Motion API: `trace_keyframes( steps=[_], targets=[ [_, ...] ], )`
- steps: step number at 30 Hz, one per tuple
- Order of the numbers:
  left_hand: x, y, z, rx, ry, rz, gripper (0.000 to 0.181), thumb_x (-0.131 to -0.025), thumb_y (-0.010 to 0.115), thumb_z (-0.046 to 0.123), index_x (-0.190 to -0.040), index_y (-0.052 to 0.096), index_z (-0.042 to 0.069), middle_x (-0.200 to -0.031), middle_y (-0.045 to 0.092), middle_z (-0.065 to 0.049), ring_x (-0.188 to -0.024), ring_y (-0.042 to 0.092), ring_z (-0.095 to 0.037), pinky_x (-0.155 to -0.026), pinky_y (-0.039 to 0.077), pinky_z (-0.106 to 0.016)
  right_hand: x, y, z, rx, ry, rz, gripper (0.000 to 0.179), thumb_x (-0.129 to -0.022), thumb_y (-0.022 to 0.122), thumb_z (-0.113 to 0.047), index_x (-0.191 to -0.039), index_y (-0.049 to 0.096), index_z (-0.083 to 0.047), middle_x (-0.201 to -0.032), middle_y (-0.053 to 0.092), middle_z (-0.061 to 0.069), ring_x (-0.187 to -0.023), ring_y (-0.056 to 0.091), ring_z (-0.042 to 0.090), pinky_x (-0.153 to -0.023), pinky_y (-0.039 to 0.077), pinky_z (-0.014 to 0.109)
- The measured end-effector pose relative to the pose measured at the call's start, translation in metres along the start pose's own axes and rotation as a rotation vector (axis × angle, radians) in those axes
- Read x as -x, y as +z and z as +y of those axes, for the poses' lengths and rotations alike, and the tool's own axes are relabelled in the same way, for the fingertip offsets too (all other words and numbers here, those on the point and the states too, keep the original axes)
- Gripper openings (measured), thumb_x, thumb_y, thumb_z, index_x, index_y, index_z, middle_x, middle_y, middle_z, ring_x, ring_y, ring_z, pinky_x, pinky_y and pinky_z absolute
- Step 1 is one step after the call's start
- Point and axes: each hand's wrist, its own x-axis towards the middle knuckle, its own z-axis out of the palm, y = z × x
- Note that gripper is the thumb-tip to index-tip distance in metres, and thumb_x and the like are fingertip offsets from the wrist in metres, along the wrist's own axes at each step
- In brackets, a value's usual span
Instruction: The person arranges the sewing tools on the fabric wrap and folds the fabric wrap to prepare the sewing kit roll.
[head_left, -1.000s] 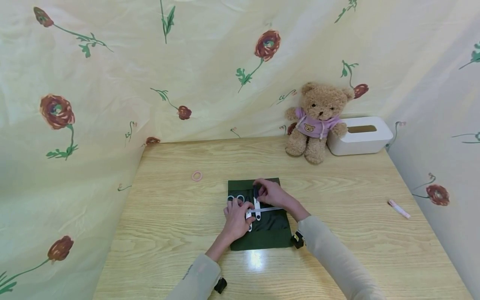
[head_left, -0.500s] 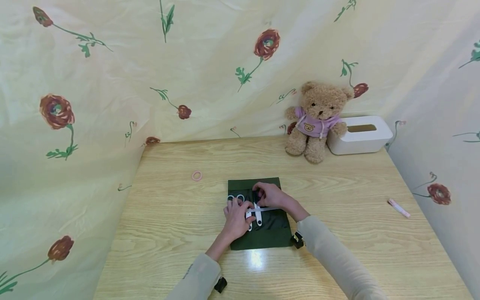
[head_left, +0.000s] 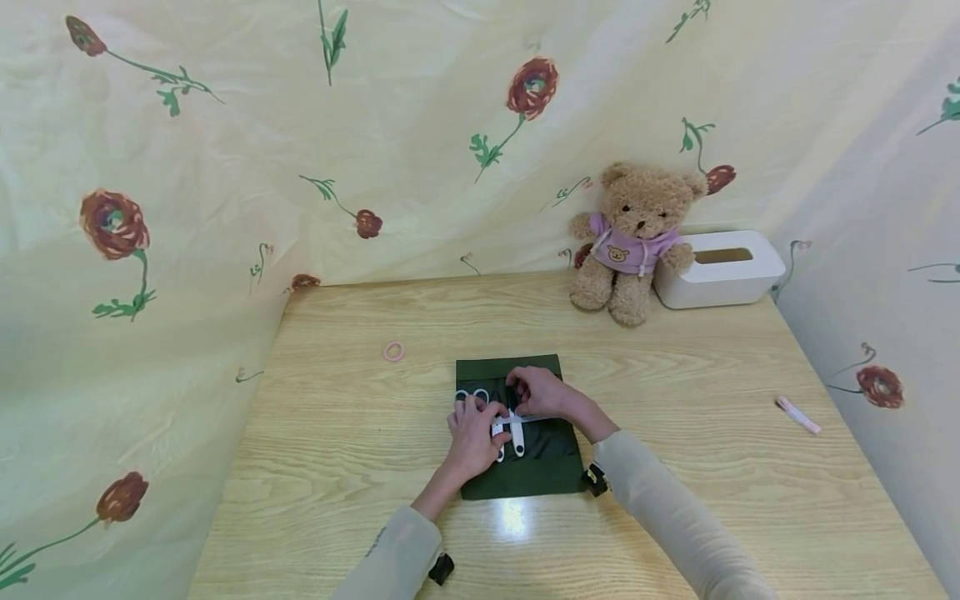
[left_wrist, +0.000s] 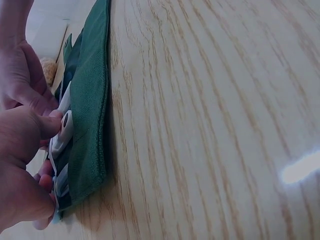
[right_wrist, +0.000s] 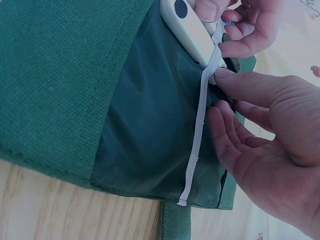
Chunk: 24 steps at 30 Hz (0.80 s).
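A dark green fabric tool roll [head_left: 525, 485] lies spread out, with a white elastic band [right_wrist: 196, 150] across its inside. My right hand [head_left: 543, 392] pinches the black end of a white-handled tool [head_left: 517, 437], whose handle passes beneath the band. Close beside it, my left hand [head_left: 472, 433] pinches the band between thumb and fingers, the thumb against a white handle [left_wrist: 64, 131]. A second white-handled tool [head_left: 500, 455] lies under the left fingers. Scissors [head_left: 481, 394] show their pale finger loops above the left hand, their blades hidden.
A teddy bear [head_left: 633, 246] in a lilac hoodie sits at the back beside a white tissue box [head_left: 716, 283]. A pink ring [head_left: 394, 352] lies left of the roll. Far to the right is a small pink-and-white stick-shaped thing [head_left: 798, 416].
The white-handled tool in my right hand has slid toward me under the band, the right hand moving slightly down with it. My left hand has stayed in place.
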Motion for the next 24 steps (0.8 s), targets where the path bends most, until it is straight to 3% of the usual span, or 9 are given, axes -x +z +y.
trace_keyframes(
  steps=[4, 10, 15, 20, 24],
  targets=[
    [0.000, 0.001, -0.001, 0.001, 0.002, 0.000, 0.026, -0.088, 0.078, 0.024, -0.110, 0.065, 0.020, -0.108, 0.044, -0.008, -0.099, 0.035, -0.028, -0.080, 0.028, -0.043, 0.004, -0.003, 0.003, -0.024, -0.028, 0.049, 0.038, -0.085, 0.074, 0.000, -0.119, 0.060, 0.005, -0.090, 0.058, 0.008, -0.076, 0.054, 0.016, -0.069, 0.047, 0.034],
    [0.004, 0.000, 0.000, 0.024, 0.020, 0.037, 0.027, -0.088, 0.078, 0.024, -0.111, 0.065, 0.019, -0.107, 0.045, -0.008, -0.100, 0.036, -0.028, -0.080, 0.028, -0.043, 0.038, -0.029, 0.030, -0.065, -0.096, 0.261, 0.023, -0.091, 0.067, 0.000, -0.112, 0.063, 0.009, -0.089, 0.063, 0.008, -0.078, 0.060, 0.020, -0.069, 0.050, 0.037],
    [0.015, 0.002, 0.004, 0.048, 0.035, 0.060, 0.023, -0.089, 0.077, 0.024, -0.109, 0.067, 0.017, -0.106, 0.046, -0.007, -0.099, 0.037, -0.027, -0.080, 0.029, -0.043, 0.103, -0.059, 0.072, -0.015, -0.003, 0.430, 0.019, -0.091, 0.065, 0.005, -0.108, 0.064, 0.012, -0.097, 0.067, 0.021, -0.087, 0.065, 0.035, -0.077, 0.053, 0.048],
    [0.025, 0.005, 0.005, 0.042, 0.072, 0.082, 0.021, -0.089, 0.076, 0.021, -0.106, 0.066, 0.016, -0.103, 0.046, -0.006, -0.096, 0.039, -0.027, -0.078, 0.030, -0.042, 0.179, -0.085, 0.127, 0.155, 0.130, 0.576, 0.014, -0.088, 0.062, 0.006, -0.101, 0.065, 0.012, -0.092, 0.066, 0.026, -0.083, 0.065, 0.045, -0.070, 0.052, 0.049],
    [0.027, 0.004, 0.005, 0.046, 0.087, 0.105, 0.021, -0.088, 0.077, 0.020, -0.106, 0.066, 0.015, -0.101, 0.046, -0.007, -0.095, 0.039, -0.027, -0.077, 0.030, -0.042, 0.226, -0.105, 0.162, 0.271, 0.271, 0.583, 0.017, -0.088, 0.056, 0.007, -0.101, 0.060, 0.017, -0.093, 0.060, 0.035, -0.082, 0.060, 0.051, -0.067, 0.048, 0.055]
  ],
)
